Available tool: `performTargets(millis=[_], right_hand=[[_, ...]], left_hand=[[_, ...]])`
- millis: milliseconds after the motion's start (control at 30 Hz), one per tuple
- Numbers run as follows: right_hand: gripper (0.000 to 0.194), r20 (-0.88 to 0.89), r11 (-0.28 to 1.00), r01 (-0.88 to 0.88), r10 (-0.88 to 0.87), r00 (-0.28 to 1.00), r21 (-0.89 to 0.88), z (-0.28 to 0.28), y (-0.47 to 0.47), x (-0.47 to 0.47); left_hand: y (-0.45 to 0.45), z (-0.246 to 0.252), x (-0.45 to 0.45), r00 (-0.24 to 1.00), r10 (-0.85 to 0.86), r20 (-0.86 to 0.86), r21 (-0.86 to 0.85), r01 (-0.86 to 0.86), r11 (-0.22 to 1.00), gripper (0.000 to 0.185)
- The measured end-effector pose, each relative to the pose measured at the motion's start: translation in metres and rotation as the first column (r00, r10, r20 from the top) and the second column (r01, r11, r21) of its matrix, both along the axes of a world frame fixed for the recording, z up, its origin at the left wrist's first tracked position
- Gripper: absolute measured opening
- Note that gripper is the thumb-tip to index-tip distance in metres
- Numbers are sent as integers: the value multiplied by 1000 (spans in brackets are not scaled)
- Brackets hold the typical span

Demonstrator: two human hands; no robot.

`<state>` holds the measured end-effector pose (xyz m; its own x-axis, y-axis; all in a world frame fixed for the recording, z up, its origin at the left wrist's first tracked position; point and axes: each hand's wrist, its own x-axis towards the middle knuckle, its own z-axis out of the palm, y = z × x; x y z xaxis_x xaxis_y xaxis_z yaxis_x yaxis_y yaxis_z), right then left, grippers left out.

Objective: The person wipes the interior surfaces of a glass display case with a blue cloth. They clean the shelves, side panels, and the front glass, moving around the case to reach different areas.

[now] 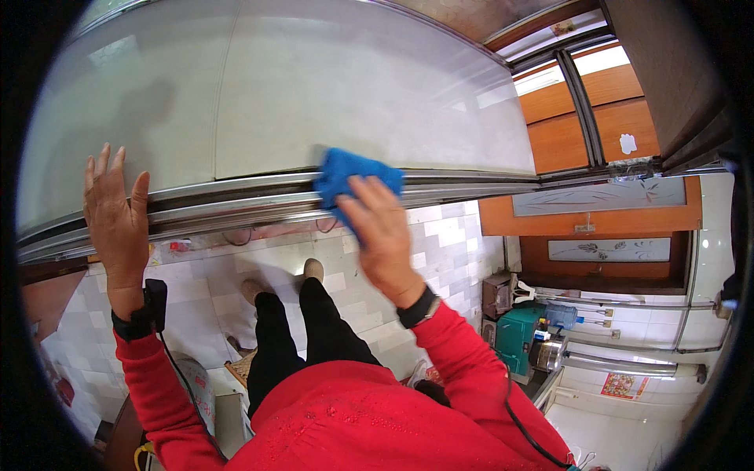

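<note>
A folded blue cloth (pixel 353 176) lies over the metal sliding track (pixel 253 197) along the near edge of a pale, glossy tiled sill or ledge (pixel 365 100). My right hand (pixel 377 224) presses on the cloth, its fingers spread across the lower part; the hand is slightly blurred. Some of the cloth shows beyond the fingertips, and the side beneath the palm is hidden. My left hand (pixel 118 200) rests flat with fingers stretched out at the left, over the track and the edge of the pale surface, holding nothing. Both wrists wear black bands, with cables running down the red sleeves.
Beyond the ledge's right end stand orange wooden panels (pixel 624 126) behind a metal frame. Below the track is a tiled floor (pixel 353 306). At the right are a green cabinet (pixel 518 338), a blue water bottle (pixel 562 317), a metal pot (pixel 551 352) and pipes. A bag (pixel 197 382) stands lower left.
</note>
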<state>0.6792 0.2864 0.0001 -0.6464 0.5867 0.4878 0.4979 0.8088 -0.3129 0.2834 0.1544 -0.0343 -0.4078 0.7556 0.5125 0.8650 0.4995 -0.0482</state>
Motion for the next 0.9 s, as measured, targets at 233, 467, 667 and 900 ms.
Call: performTargets(millis=[233,467,667,900], right_hand=[[55,94,829,554,-559,824,76,16,69,124],[52,81,988,144,-148,986,49,-2,17,15],[52,27,996,-93,93,995,3,8,8,-20],[57,114,993,110,-113,987,31,28,41,65]], left_hand=[[3,5,9,997,-7,79,35,4,999,56],[4,10,13,995,8,101,14,-10,1000,54],[4,15,13,996,0,85,20,-2,1000,55],[6,14,19,999,-3,43,113,-2,994,53]])
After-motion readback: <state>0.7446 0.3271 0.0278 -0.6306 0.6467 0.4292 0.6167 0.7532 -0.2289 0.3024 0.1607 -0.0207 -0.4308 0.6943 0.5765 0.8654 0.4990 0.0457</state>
